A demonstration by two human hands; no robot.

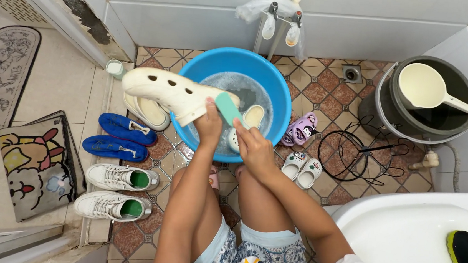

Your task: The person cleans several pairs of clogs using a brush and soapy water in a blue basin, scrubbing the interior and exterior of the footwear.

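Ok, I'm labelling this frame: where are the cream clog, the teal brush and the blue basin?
cream clog (165,89), head view, on its upper with the holes.
teal brush (225,107), head view, on its back.
blue basin (281,99), head view, on its right rim.

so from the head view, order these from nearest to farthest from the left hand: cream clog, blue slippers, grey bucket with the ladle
1. Cream perforated rubber clog: gripped by the left hand, over the blue basin's left rim.
2. Pair of blue slippers: on the floor, left of the basin.
3. Grey plastic bucket holding a cream ladle: far right corner.

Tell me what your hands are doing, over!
Left hand grips cream clog over blue basin. Right hand holds green brush against it. Nothing blocking.
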